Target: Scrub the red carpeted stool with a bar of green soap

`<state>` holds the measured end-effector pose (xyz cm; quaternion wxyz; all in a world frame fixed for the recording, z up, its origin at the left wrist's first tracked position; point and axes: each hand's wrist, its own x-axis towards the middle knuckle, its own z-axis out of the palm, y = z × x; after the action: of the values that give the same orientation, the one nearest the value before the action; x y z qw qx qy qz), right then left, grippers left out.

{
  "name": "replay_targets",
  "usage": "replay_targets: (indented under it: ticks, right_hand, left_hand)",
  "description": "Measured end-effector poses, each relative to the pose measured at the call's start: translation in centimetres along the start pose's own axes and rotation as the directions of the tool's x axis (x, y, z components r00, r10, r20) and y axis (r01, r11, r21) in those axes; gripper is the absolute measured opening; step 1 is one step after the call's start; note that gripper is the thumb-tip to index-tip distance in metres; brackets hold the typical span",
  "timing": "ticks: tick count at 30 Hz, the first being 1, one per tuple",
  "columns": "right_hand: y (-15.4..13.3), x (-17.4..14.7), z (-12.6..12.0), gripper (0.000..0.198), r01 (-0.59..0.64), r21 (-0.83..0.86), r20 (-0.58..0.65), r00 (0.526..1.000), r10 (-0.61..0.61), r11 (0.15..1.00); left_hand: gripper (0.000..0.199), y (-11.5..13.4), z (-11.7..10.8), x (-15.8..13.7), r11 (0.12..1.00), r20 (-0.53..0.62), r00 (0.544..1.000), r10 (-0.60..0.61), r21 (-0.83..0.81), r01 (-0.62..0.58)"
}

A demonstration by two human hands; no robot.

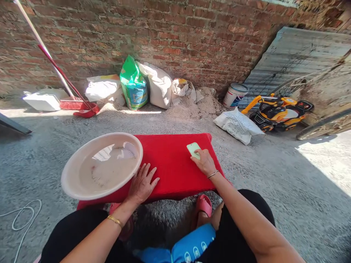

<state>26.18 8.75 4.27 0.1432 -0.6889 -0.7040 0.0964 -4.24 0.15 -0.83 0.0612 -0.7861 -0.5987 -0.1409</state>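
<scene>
A low table or bench under a red cloth [170, 160] stands in front of my knees. On its left side sits a wide, pale plastic basin [67, 179] with clear water in it; its left part juts past the cloth. My left hand [142, 184] lies flat on the cloth beside the basin's right rim, fingers spread and holding nothing. Towards the cloth's right edge, my right hand [204, 160] has its thumb and fingers closed on a flat, pale green rounded rectangle [192, 147]. The hand covers its near end, and its exact kind is unclear.
Along the brick wall stand a green sack [134, 87], a white sack [159, 86] and a bucket [235, 95]. A yellow toy digger [279, 111] is at the right. A red dustpan [87, 109] lies at the left; a cable [30, 208] coils on the ground.
</scene>
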Motion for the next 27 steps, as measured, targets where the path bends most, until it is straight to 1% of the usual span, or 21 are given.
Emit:
replay_targets:
  ticks: [2, 3, 5, 6, 8, 10, 12, 13, 14, 15, 17, 19, 20, 21, 22, 23, 24, 26, 27]
  right_hand:
    - [-1.8, 0.4, 1.0, 0.037, 0.074, 0.005, 0.051, 0.996, -0.074, 0.997]
    - [-2.0, 0.5, 1.0, 0.037, 0.094, -0.01, 0.073, 0.993, -0.093, 0.996]
    - [-1.1, 0.9, 0.2, 0.037, 0.076, -0.061, 0.11, 0.992, -0.069, 0.995]
    - [0.0, 1.0, -0.6, 0.038, 0.033, -0.097, 0.123, 0.992, -0.021, 0.995]
    - [2.9, 1.2, -2.6, 0.039, -0.097, -0.177, 0.118, 0.986, 0.119, 0.979]
    - [5.9, 1.0, -4.2, 0.038, -0.243, -0.239, 0.062, 0.962, 0.264, 0.94]
    - [8.2, 0.5, -5.1, 0.04, -0.338, -0.236, -0.009, 0.938, 0.346, 0.911]
    - [8.8, 0.1, -5.1, 0.04, -0.35, -0.201, -0.03, 0.936, 0.351, 0.915]
    - [9.0, -0.4, -4.8, 0.04, -0.33, -0.15, -0.039, 0.944, 0.328, 0.932]
    - [8.7, -0.9, -4.3, 0.04, -0.279, -0.088, -0.039, 0.96, 0.276, 0.956]
    - [7.4, -2.1, -2.9, 0.037, -0.103, 0.02, -0.012, 0.995, 0.103, 0.994]
    - [5.8, -3.2, -1.6, 0.035, 0.073, 0.064, 0.033, 0.997, -0.075, 0.995]
    - [5.3, -3.6, -1.3, 0.034, 0.128, 0.062, 0.06, 0.99, -0.131, 0.99]
    - [5.1, -3.8, -1.2, 0.034, 0.153, 0.052, 0.081, 0.984, -0.157, 0.987]
    - [5.4, -3.9, -1.4, 0.034, 0.15, 0.036, 0.093, 0.984, -0.152, 0.988]
    - [6.2, -3.9, -1.8, 0.035, 0.117, 0.016, 0.096, 0.988, -0.118, 0.993]
    - [7.4, -3.7, -2.3, 0.035, 0.057, -0.01, 0.09, 0.994, -0.056, 0.998]
    - [10.5, -3.3, -3.5, 0.035, -0.121, -0.073, 0.03, 0.992, 0.124, 0.99]
    - [12.0, -3.1, -4.0, 0.035, -0.224, -0.089, -0.028, 0.975, 0.222, 0.971]
  left_hand:
    - [0.042, -0.2, 0.1, -0.1, 1.0, -0.015, 1.0, 0.009, 0.007, -0.009]
    - [0.042, -0.2, 0.1, -0.1, 1.0, -0.021, 1.0, 0.017, 0.009, -0.017]
    - [0.042, -0.4, 0.1, -0.1, 0.999, -0.028, 0.999, 0.034, 0.016, -0.034]
    - [0.042, -0.4, 0.1, -0.1, 0.999, -0.03, 0.999, 0.04, 0.02, -0.039]
    - [0.042, -0.5, 0.1, 0.0, 0.999, -0.028, 0.999, 0.046, 0.025, -0.045]
    - [0.042, -0.5, 0.0, 0.1, 0.999, -0.025, 0.999, 0.046, 0.03, -0.045]
    - [0.042, -0.3, 0.0, 0.2, 0.999, -0.024, 0.999, 0.044, 0.031, -0.043]
    - [0.041, -0.3, 0.0, 0.3, 0.999, -0.025, 0.999, 0.044, 0.03, -0.043]
    - [0.041, -0.2, 0.1, 0.4, 0.999, -0.027, 0.999, 0.043, 0.029, -0.042]
    - [0.04, 0.0, 0.1, 0.5, 0.999, -0.03, 0.999, 0.038, 0.029, -0.038]
    - [0.039, 0.2, 0.2, 0.6, 0.999, -0.04, 0.999, 0.019, 0.03, -0.017]
    - [0.039, 0.3, 0.3, 0.8, 1.0, -0.052, 0.999, -0.006, 0.028, 0.008]
    - [0.04, 0.3, 0.3, 0.9, 1.0, -0.058, 0.998, -0.016, 0.023, 0.017]
    - [0.041, 0.3, 0.3, 1.0, 1.0, -0.062, 0.998, -0.022, 0.014, 0.023]
    - [0.043, 0.3, 0.3, 1.1, 1.0, -0.065, 0.998, -0.025, 0.004, 0.026]
    - [0.044, 0.2, 0.4, 1.1, 1.0, -0.068, 0.997, -0.028, -0.006, 0.028]
    - [0.045, 0.1, 0.4, 1.2, 0.999, -0.069, 0.997, -0.03, -0.014, 0.029]
    - [0.045, 0.0, 0.4, 1.2, 0.999, -0.065, 0.997, -0.028, -0.024, 0.027]
    - [0.045, 0.0, 0.5, 1.2, 0.999, -0.061, 0.998, -0.025, -0.023, 0.024]
